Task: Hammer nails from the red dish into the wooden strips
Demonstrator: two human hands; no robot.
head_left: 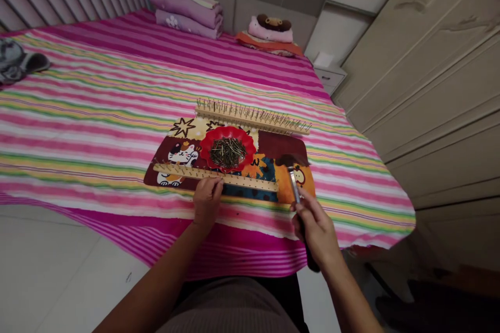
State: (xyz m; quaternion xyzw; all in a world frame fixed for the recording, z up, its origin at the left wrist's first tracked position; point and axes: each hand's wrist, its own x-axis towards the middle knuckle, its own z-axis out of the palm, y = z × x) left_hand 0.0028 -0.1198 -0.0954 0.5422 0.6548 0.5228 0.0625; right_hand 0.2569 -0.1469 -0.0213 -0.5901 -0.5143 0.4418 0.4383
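Observation:
My left hand (207, 199) rests with fingers curled on the near wooden strip (242, 180), pinching something I cannot make out at its top edge. My right hand (315, 229) is closed round the black handle of a hammer (294, 179), whose head hovers blurred over the right end of a patterned cloth (273, 143). A red scalloped dish (228, 148) full of small nails sits on that cloth between the near strip and a second wooden strip (253, 114) studded with upright nails.
Everything lies on a bed with a pink, green and yellow striped sheet (97, 114). Folded purple bedding (185, 10) and a plush toy (271, 28) lie at the headboard. Wooden wardrobe doors (429, 88) stand right; a nightstand (330, 75) is behind.

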